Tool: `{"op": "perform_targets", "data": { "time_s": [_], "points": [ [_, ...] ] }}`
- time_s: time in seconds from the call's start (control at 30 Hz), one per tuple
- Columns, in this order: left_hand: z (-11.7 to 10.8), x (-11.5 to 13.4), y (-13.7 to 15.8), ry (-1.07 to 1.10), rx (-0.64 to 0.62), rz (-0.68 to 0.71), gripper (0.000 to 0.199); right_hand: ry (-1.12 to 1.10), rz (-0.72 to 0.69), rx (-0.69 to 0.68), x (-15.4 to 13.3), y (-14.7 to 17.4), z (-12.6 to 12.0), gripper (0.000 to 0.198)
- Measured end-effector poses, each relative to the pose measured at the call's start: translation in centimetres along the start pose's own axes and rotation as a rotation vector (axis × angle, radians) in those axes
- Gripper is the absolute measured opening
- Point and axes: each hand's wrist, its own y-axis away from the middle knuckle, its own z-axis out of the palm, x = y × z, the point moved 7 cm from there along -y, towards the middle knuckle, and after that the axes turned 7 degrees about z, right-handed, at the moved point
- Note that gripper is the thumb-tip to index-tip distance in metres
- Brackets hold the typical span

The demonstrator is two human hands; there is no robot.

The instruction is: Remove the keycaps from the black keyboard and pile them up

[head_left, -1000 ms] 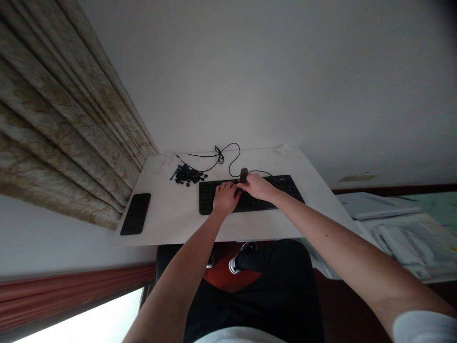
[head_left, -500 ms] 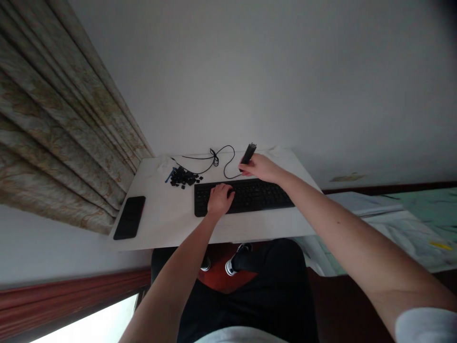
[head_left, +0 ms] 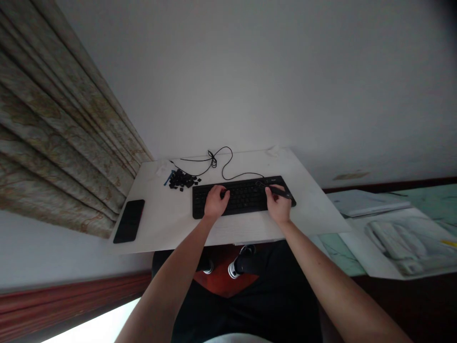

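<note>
A black keyboard lies lengthwise on the white table. My left hand rests on its left part, fingers curled over the keys and thumb towards the right. The dark gap between that thumb and the fingers is too unclear to tell whether a small piece is there. Over the right part of the keyboard, my right hand grips a black keycap puller, its handle pointing right and its thin wire end towards the left, close to the keys. A pile of loose black keycaps sits behind the keyboard's left end.
A black cable loops behind the keyboard. A dark phone lies at the table's left edge, near a patterned curtain. A small blue strip lies beside the keycaps. Papers and a plastic-wrapped item are on the right.
My right hand has come down and nearer, from behind the keyboard onto its right part; the puller has turned from upright to nearly level. My left hand stays on the keyboard.
</note>
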Motion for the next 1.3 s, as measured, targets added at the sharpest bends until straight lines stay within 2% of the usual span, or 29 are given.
{"op": "perform_targets", "data": {
  "time_s": [0.2, 0.3, 0.43, 0.53, 0.67, 0.77, 0.87, 0.97, 1.07, 1.2, 1.3],
  "points": [
    [-0.5, -1.6, -1.0, 0.211, 0.039, -0.206, 0.014, 0.054, -0.026, -0.036, 0.2, 0.0, 0.6, 0.046],
    [-2.0, -2.9, -2.7, 0.256, 0.006, -0.300, 0.023, 0.074, -0.032, -0.060, 0.3, 0.0, 0.8, 0.045],
    [-6.4, -5.4, -5.3, -0.058, -0.045, -0.330, 0.024, 0.086, -0.028, -0.069, 0.4, 0.1, 0.8, 0.046],
    [-8.6, -7.7, -6.5, -0.238, -0.170, -0.357, 0.026, 0.090, -0.022, -0.074, 0.3, 0.1, 0.9, 0.046],
    [-9.2, -9.5, -7.3, -0.390, -0.362, -0.308, 0.029, 0.081, -0.014, -0.068, 0.1, 0.1, 0.8, 0.045],
    [-9.1, -9.9, -7.4, -0.498, -0.427, -0.273, 0.026, 0.080, -0.003, -0.061, 0.1, 0.0, 0.6, 0.045],
    [-9.4, -9.8, -7.4, -0.617, -0.432, -0.287, 0.028, 0.082, 0.001, -0.061, 0.1, 0.0, 0.6, 0.045],
    [-9.8, -8.4, -7.5, -0.679, -0.324, -0.264, 0.031, 0.086, -0.002, -0.064, 0.1, 0.0, 0.6, 0.044],
    [-8.0, -5.2, -6.9, -0.608, -0.217, -0.130, 0.024, 0.090, -0.006, -0.055, 0.2, -0.1, 0.6, 0.044],
    [-1.7, 0.2, -4.2, -0.353, -0.276, 0.116, 0.018, 0.100, 0.010, -0.052, 0.4, -0.2, 0.6, 0.044],
    [2.3, 2.6, -2.1, -0.237, -0.306, 0.187, 0.017, 0.101, 0.023, -0.041, 0.3, -0.2, 0.4, 0.044]
  ]
}}
